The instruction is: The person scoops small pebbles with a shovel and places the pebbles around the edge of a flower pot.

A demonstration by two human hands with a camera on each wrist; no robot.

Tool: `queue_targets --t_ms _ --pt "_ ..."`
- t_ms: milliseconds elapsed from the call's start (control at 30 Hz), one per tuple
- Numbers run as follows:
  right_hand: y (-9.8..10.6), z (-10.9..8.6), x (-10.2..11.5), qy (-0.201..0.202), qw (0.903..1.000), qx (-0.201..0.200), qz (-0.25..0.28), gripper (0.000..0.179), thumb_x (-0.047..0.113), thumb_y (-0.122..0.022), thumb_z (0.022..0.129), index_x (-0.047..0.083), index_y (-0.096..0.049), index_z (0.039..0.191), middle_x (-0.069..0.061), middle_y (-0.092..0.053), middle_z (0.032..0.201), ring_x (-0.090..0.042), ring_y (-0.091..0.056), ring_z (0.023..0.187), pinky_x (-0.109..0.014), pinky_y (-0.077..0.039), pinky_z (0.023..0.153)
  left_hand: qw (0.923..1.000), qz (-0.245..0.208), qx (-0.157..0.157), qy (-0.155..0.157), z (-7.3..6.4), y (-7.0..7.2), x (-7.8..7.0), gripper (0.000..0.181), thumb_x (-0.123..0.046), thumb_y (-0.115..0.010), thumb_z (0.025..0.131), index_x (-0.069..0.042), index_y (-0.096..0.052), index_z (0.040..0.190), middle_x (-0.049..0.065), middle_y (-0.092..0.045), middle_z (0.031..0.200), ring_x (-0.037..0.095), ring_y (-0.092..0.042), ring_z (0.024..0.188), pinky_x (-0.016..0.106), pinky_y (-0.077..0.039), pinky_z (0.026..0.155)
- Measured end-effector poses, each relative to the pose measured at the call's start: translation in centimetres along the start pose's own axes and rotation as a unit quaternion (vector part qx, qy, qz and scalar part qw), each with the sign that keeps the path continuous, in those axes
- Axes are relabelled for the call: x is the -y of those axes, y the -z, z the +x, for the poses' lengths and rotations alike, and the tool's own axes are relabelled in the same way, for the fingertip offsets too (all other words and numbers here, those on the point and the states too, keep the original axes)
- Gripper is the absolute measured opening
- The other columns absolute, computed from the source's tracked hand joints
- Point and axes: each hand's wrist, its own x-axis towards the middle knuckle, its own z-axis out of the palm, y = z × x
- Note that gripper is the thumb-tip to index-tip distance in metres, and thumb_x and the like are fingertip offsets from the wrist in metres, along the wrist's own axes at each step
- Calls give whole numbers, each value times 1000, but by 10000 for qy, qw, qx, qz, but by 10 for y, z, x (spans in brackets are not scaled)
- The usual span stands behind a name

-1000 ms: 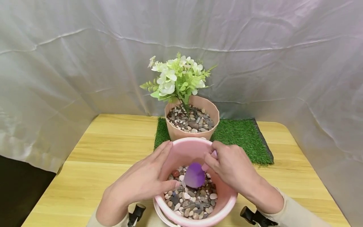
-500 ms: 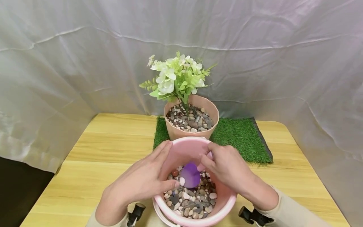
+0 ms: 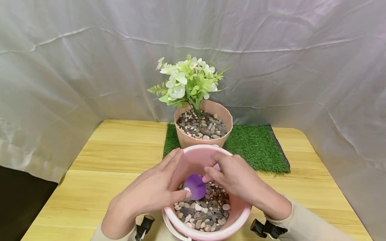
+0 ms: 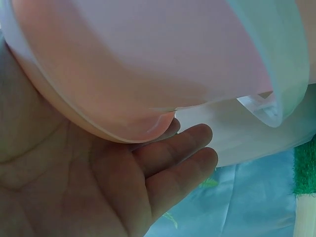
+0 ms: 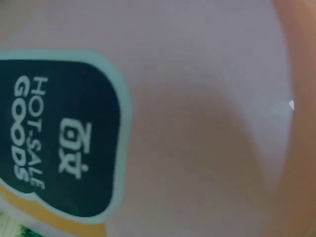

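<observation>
In the head view a pink bucket (image 3: 208, 236) holds mixed pebbles (image 3: 200, 214). My right hand (image 3: 238, 174) reaches over its right rim and grips the pink handle of a small shovel (image 3: 194, 187), whose purple blade lies among the pebbles on the left. My left hand (image 3: 153, 187) rests along the bucket's left rim, fingers nearly straight on the outside and thumb over the rim inside. The left wrist view shows that palm (image 4: 64, 177) against the bucket wall (image 4: 148, 59). Only the bucket's outer side and its label (image 5: 64, 133) fill the right wrist view; the right hand is hidden there.
Behind the bucket stands a peach flowerpot (image 3: 202, 142) with pebbles and a white-flowered plant (image 3: 190, 80). It sits on a green artificial-grass mat (image 3: 256, 147) on the wooden table (image 3: 120, 150). Grey cloth (image 3: 271, 67) hangs at the back and sides.
My right hand has drawn the small shovel leftward through the pebbles, toward my left thumb. The left hand and the bucket stay in place.
</observation>
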Motion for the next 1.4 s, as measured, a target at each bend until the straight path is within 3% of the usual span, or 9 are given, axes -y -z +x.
queue_targets --t_ms 233,467,667,867,1067,1267,1400 --pt "1 1 -1 -14 9995 108 309 11 21 -67 103 11 -68 101 13 -78 80 -12 -64 56 -27 -49 43 10000 9 14 -14 0 0 0 112 -66 -71 91 -17 -9 171 3 -7 179 31 -35 156 52 -38 124" --pt "5 1 -2 60 9991 325 254 10 19 -70 101 14 -67 94 14 -76 78 -11 -66 58 -27 -54 48 10000 -39 37 41 0 0 -1 113 -67 -71 90 -19 -8 171 1 -5 179 30 -33 157 52 -36 125" --pt "4 2 -2 -176 9940 369 1013 11 18 -66 104 8 -69 100 5 -80 81 -15 -71 65 -30 -61 57 10000 -24 -6 -16 0 0 -1 112 -62 -73 91 -17 -9 171 3 -6 179 31 -33 157 52 -36 126" --pt "5 3 -3 -127 9913 820 1022 13 18 -68 103 7 -64 98 4 -81 84 -17 -70 62 -33 -60 51 10000 2 4 -88 0 1 -1 111 -59 -73 92 -17 -8 171 4 -6 179 32 -33 157 52 -36 126" --pt "10 3 -5 -84 9856 967 1382 13 18 -67 103 5 -67 99 0 -82 85 -21 -72 63 -36 -63 55 10000 -55 11 -32 0 1 -1 111 -60 -74 91 -18 -8 171 3 -5 179 31 -32 158 52 -35 126" --pt "14 3 -6 -43 9853 1223 1192 14 16 -68 102 5 -65 96 0 -80 84 -19 -71 64 -32 -63 57 10000 -21 21 -60 0 0 -1 110 -59 -74 92 -18 -9 171 3 -5 179 31 -32 158 53 -36 126" --pt "13 3 -7 -93 9826 1230 1389 16 18 -67 103 4 -66 97 0 -81 84 -22 -73 63 -33 -64 56 9999 -3 -26 -99 0 0 0 110 -60 -73 92 -17 -9 171 5 -6 179 32 -32 157 53 -36 125"
